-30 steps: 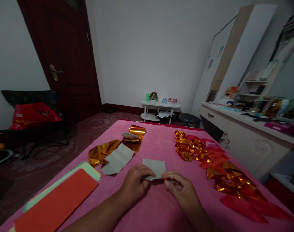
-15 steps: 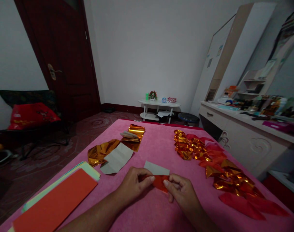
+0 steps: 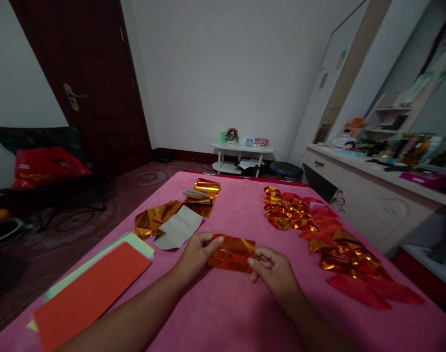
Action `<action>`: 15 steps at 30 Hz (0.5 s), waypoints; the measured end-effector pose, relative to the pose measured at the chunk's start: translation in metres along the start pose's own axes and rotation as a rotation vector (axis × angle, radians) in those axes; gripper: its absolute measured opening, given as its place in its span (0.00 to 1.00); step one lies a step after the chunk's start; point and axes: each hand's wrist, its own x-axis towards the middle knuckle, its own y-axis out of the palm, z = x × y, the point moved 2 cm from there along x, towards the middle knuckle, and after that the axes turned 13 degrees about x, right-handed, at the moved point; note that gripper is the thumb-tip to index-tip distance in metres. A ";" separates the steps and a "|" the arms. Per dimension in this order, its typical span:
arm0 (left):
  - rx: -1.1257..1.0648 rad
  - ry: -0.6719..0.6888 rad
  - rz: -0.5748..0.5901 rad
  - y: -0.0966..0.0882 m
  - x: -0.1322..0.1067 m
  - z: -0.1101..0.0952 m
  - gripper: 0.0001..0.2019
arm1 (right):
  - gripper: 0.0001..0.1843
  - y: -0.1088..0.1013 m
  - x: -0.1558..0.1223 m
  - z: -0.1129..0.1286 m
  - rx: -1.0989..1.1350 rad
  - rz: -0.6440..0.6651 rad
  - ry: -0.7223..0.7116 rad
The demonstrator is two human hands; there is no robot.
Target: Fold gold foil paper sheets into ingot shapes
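Two hands share one piece: the left hand [image 3: 195,252] pinches the left edge of an orange-gold foil sheet [image 3: 232,253] and the right hand [image 3: 272,266] pinches its right edge. Fingers and thumbs are closed narrow on it. The sheet sits at the near middle of the pink-covered bench [image 3: 237,313], just above the cloth or resting on it; I cannot tell which.

Foil this thin looks likely to crease or tear if the two hands pull apart unevenly. A crooked grip would also put any fold off-line.

A second ago the piece lay flat with only its grey back showing. Half a second ago a red strip was just turning up at its near edge. Now the shiny face is towards me, spread between the hands.

To the right lies a heap of folded foil pieces [image 3: 318,230]. To the left are a grey sheet [image 3: 179,227] and an orange paper stack [image 3: 91,288].
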 end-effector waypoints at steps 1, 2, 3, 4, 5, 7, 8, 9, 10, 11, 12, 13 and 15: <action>-0.025 -0.015 0.010 0.000 0.001 0.001 0.20 | 0.15 0.000 0.000 0.001 0.003 -0.005 0.001; -0.040 -0.027 0.019 -0.001 0.001 0.002 0.20 | 0.16 -0.001 -0.001 0.002 0.000 -0.007 0.003; -0.048 -0.037 0.030 -0.001 0.001 0.003 0.20 | 0.16 -0.001 -0.001 0.003 -0.005 -0.008 0.004; -0.052 -0.042 0.040 -0.001 0.001 0.004 0.21 | 0.17 -0.001 -0.001 0.004 -0.013 -0.008 0.004; -0.052 -0.044 0.049 -0.001 0.001 0.005 0.21 | 0.17 -0.001 -0.002 0.004 -0.020 -0.006 0.003; -0.027 -0.039 0.059 -0.002 0.000 0.005 0.21 | 0.17 -0.001 -0.002 0.005 -0.031 0.001 -0.001; 0.000 -0.027 0.056 -0.002 -0.001 0.004 0.21 | 0.17 -0.001 -0.001 0.005 -0.031 0.002 -0.010; 0.037 -0.006 0.044 -0.003 -0.001 0.003 0.20 | 0.16 -0.001 -0.001 0.005 -0.024 0.002 -0.029; 0.086 0.026 0.019 -0.004 -0.002 0.000 0.19 | 0.15 -0.001 -0.001 0.005 -0.009 -0.001 -0.059; 0.143 0.070 -0.018 -0.005 -0.003 -0.004 0.17 | 0.14 -0.001 -0.001 0.006 0.010 -0.008 -0.097; 0.205 0.129 -0.064 -0.007 -0.004 -0.008 0.16 | 0.12 -0.002 -0.001 0.006 0.027 -0.015 -0.138; 0.268 0.200 -0.114 -0.008 -0.005 -0.012 0.13 | 0.11 -0.003 0.000 0.006 0.036 -0.022 -0.176; 0.390 0.335 -0.174 -0.011 -0.007 -0.019 0.10 | 0.08 -0.005 0.000 0.004 0.020 -0.032 -0.222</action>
